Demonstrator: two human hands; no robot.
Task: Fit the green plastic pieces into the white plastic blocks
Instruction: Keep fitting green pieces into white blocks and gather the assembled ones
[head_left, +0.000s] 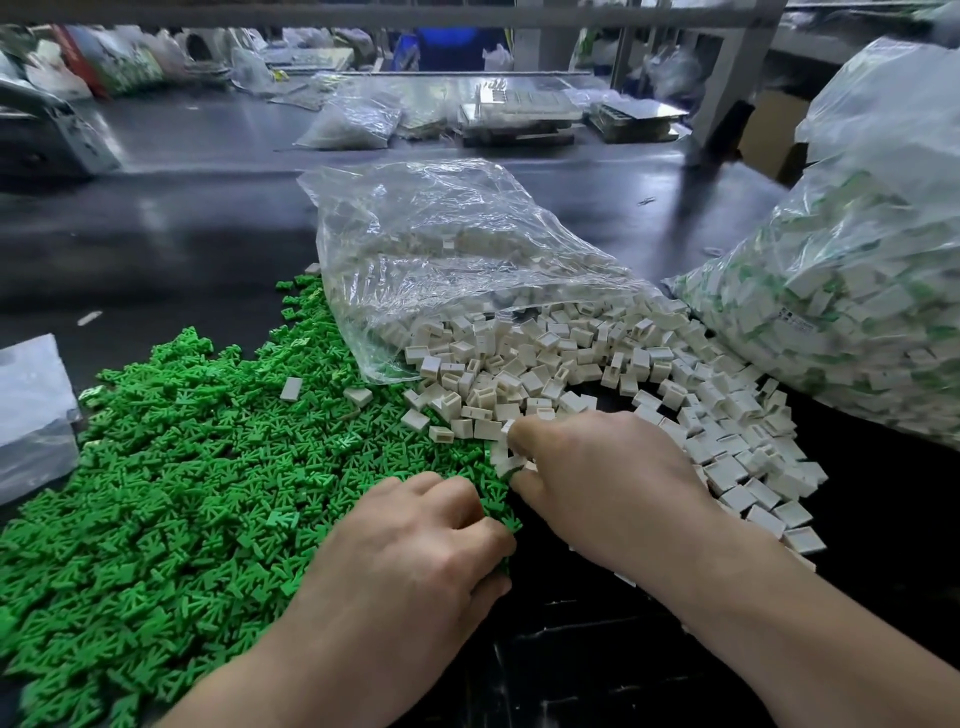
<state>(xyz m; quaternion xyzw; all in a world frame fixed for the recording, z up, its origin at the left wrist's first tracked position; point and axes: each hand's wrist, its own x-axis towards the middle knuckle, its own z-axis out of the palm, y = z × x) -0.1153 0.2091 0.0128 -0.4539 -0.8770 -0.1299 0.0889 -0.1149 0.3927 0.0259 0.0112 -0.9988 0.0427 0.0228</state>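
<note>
A wide heap of small green plastic pieces (171, 467) covers the left of the dark table. White plastic blocks (571, 358) spill from a clear bag (441, 249) across the middle and right. My right hand (597, 483) pinches a few white blocks (505, 457) between thumb and fingers at the seam of the two heaps. My left hand (415, 551) lies knuckles up on the edge of the green heap, fingers curled down among green pieces (506, 517); what it grips is hidden under the fingers.
A large clear bag of white blocks with green inside (857, 291) stands at the right. Another plastic bag (31, 415) lies at the left edge. Bags, trays and a cardboard box (774, 135) sit at the back of the dark table (156, 218).
</note>
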